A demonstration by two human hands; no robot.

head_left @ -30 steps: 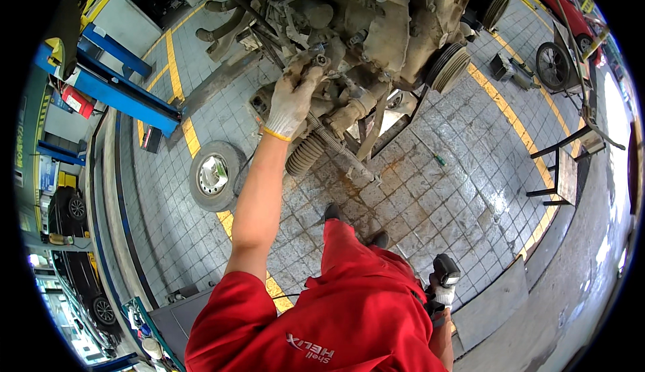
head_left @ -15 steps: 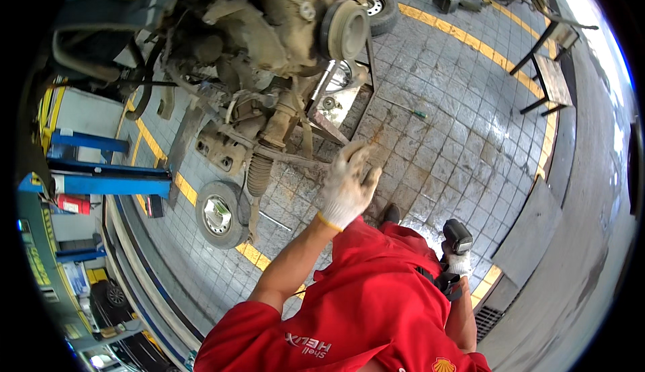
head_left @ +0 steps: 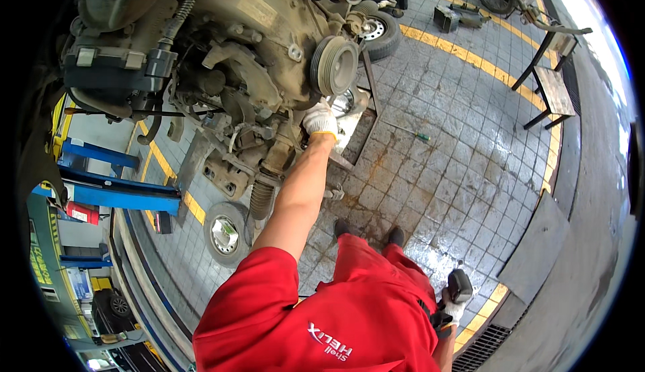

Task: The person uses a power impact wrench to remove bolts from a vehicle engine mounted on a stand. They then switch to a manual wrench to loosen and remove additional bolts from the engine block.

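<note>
engine: grey-brown | left glove: white, yellow-edged | power tool: black | uniform: red | floor: grey grid

The engine is rough, grime-dulled metal with a smoother metal pulley, the left hand wears matt knitted cloth, the dark tool seems plastic, the red clothing is matt cloth, and the tiled floor is partly glossy.

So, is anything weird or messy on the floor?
Yes, two things. A green-handled tool lies loose on the grey tiles, where someone could step on it. Brown stains discolour them near the engine, maybe from rust or spills.
</note>
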